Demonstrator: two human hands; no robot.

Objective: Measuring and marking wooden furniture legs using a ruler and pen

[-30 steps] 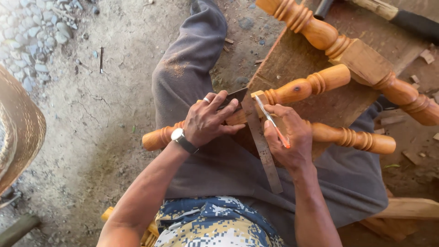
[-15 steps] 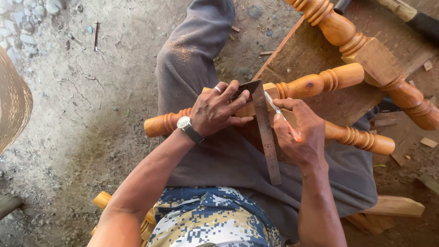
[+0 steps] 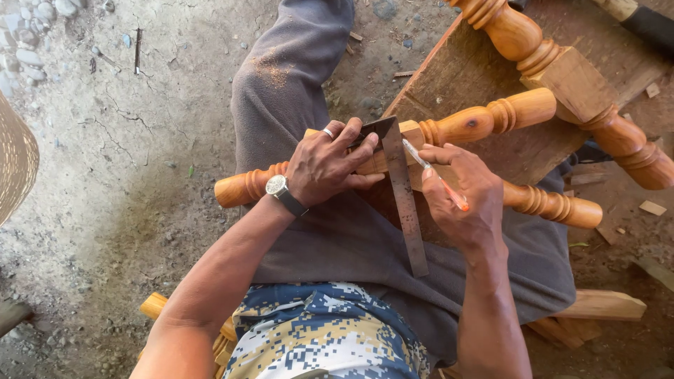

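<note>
Across my lap lies a turned wooden leg [image 3: 484, 121], orange-brown, with rings and a square block. My left hand [image 3: 328, 165], with a wristwatch and a ring, presses a metal try square [image 3: 404, 193] against that block. The square's long blade runs down toward my body. My right hand [image 3: 467, 200] grips an orange pencil [image 3: 441, 180], its tip touching the wood beside the blade. A second turned leg [image 3: 554, 205] lies under my right hand.
A wooden board [image 3: 477, 67] lies under the legs, with a larger turned leg [image 3: 583, 88] across it at top right. A dark tool handle [image 3: 649, 24] is in the far corner. Wood scraps [image 3: 653, 208] lie at right, more turned pieces [image 3: 154, 307] beneath me, concrete floor at left.
My left hand has shifted on the try square, and the blade now lies straighter across the block. My right hand has brought the pencil tip down next to the blade.
</note>
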